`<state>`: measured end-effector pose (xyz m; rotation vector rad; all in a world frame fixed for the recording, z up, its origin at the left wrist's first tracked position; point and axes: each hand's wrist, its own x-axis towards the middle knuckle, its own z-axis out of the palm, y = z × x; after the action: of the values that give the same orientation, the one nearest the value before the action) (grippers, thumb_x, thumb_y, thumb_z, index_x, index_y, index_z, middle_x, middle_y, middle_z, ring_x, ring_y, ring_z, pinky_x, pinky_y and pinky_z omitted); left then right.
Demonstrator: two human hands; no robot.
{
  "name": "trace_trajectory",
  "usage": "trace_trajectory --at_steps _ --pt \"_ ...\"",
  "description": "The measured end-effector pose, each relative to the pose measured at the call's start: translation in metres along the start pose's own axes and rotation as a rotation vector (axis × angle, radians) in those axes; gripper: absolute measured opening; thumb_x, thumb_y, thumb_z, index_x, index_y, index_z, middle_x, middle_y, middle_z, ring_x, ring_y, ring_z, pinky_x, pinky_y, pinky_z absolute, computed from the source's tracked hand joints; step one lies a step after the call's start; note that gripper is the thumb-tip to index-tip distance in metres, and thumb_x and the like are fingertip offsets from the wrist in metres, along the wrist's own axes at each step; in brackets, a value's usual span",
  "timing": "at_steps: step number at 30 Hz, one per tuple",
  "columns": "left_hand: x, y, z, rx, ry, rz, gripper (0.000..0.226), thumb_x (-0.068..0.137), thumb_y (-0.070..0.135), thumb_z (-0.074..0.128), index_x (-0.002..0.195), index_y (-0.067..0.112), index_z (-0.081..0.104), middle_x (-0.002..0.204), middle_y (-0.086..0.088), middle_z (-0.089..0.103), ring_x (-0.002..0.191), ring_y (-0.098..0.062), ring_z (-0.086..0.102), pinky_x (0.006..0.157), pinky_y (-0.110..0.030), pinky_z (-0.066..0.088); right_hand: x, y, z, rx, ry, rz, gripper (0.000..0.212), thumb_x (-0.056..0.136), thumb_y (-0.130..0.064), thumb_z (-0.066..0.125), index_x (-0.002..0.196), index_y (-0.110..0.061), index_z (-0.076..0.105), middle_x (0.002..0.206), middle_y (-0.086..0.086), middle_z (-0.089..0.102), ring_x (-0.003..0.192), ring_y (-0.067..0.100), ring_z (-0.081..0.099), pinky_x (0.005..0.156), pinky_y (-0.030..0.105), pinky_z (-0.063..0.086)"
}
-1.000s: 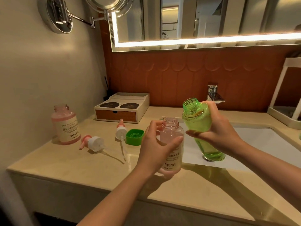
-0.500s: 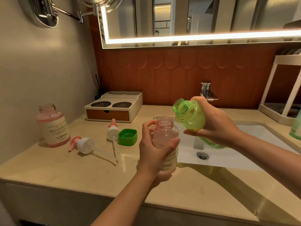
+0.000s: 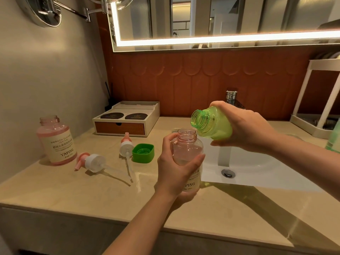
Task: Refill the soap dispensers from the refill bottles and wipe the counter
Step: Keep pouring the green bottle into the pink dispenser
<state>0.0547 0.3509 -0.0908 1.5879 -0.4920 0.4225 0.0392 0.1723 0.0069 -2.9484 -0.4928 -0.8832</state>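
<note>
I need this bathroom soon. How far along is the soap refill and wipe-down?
Done: both pump heads and the green cap are off, lying on the counter. In hand: the left hand holds the open pink dispenser while the right hand tips the green refill bottle toward its mouth; no soap visibly pouring yet. Left: filling, refitting both pumps, wiping.

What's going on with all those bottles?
Someone is about to refill a soap bottle. The left hand holds an open pink dispenser bottle upright, and the right hand tips a green refill bottle toward its mouth; no soap shows pouring yet. Two pump tops, a green cap and another open pink bottle sit on the counter.
</note>
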Motion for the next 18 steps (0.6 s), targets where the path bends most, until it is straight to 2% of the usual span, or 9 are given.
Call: trace_trajectory --at_steps 5,10,14,18 --pt "0.0002 -0.0002 -0.0004 -0.016 -0.003 0.012 0.063 0.059 0.040 0.079 0.109 0.041 0.041 0.110 0.020 0.056 0.097 0.013 0.054 0.073 -0.002 0.043 0.0036 0.0023 -0.0054 -0.088 0.038 -0.082 0.094 0.062 -0.047 0.080 0.139 -0.019 0.034 0.122 0.005 0.058 0.100 0.029 0.061 0.068 0.044 0.056" --pt "-0.0002 0.0011 -0.0004 -0.027 -0.012 0.013 0.063 0.059 0.040 0.079 0.110 0.039 0.041 0.109 0.020 0.055 0.095 0.016 0.053 0.073 -0.001 0.043 0.0056 0.0032 -0.0081 -0.148 0.050 -0.143 0.093 0.061 -0.044 0.082 0.138 -0.015 0.038 0.117 0.009 0.062 0.093 0.028 0.063 0.059 0.036 0.055" --pt "0.0001 -0.0011 0.0000 -0.020 -0.004 0.013 0.065 0.059 0.038 0.077 0.113 0.038 0.041 0.112 0.015 0.057 0.098 0.009 0.054 0.074 -0.002 0.044 0.0065 0.0033 -0.0089 -0.162 0.051 -0.170 0.092 0.061 -0.042 0.082 0.137 -0.015 0.039 0.117 0.008 0.062 0.093 0.027 0.064 0.058 0.028 0.049" --pt "-0.0002 -0.0001 0.0005 -0.024 -0.002 0.015 0.063 0.059 0.038 0.075 0.111 0.039 0.041 0.109 0.019 0.056 0.096 0.012 0.054 0.074 -0.003 0.044 0.0080 0.0038 -0.0104 -0.183 0.052 -0.201 0.092 0.059 -0.041 0.083 0.137 -0.015 0.040 0.114 0.008 0.064 0.090 0.027 0.064 0.056 0.030 0.051"
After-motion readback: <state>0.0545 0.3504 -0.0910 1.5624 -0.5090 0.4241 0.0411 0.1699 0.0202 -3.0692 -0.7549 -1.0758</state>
